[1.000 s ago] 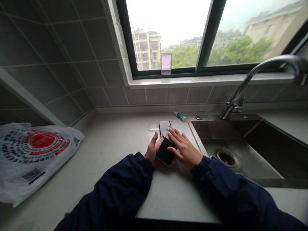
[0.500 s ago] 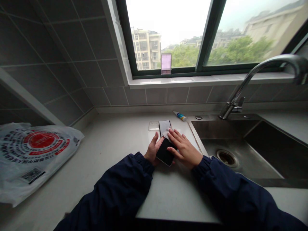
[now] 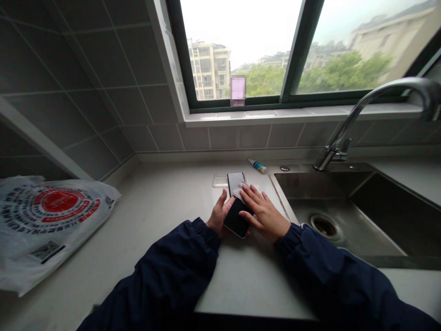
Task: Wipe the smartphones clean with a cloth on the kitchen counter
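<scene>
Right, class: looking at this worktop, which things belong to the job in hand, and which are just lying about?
In the job:
- dark phone, in the left hand
- whitish wipe, under the right hand

Apparently just lying about:
- tube
- printed plastic bag
- clear case-like piece
- pale-faced slab, though its role is unclear
</scene>
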A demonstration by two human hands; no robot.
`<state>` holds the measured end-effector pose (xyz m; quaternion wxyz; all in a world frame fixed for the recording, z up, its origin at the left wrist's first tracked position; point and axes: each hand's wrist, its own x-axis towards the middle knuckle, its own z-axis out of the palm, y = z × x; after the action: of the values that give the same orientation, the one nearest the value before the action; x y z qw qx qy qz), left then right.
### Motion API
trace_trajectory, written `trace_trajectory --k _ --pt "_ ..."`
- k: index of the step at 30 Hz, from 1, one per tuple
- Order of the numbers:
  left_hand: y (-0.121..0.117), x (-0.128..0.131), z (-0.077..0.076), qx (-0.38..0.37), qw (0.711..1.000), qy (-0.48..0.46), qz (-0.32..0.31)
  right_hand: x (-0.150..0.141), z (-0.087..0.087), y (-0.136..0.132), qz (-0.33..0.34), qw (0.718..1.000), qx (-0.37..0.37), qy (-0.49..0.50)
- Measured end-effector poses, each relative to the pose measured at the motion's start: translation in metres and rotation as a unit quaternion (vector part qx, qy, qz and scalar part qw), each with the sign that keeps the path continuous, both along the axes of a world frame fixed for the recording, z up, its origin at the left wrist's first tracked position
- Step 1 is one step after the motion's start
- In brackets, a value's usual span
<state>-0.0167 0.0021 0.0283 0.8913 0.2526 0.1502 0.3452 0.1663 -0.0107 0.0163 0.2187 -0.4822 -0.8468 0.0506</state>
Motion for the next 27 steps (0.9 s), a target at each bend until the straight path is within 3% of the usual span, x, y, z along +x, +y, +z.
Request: trace_trajectory --k 6,17,27 --pt "-0.001 0.001 0.001 -0.005 1.000 0.009 0.010 0.000 0.003 -0.002 0.023 0.999 0.031 0.008" --pt "-0.003 0.006 0.000 -0.016 0.998 -0.019 0.065 0.000 0.005 -0.002 0.086 0.996 -0.005 0.004" --pt "0.005 0.000 -0.011 -0.060 0.997 -0.039 0.028 -0.007 0.013 -0.013 0.154 0.987 -0.052 0.012"
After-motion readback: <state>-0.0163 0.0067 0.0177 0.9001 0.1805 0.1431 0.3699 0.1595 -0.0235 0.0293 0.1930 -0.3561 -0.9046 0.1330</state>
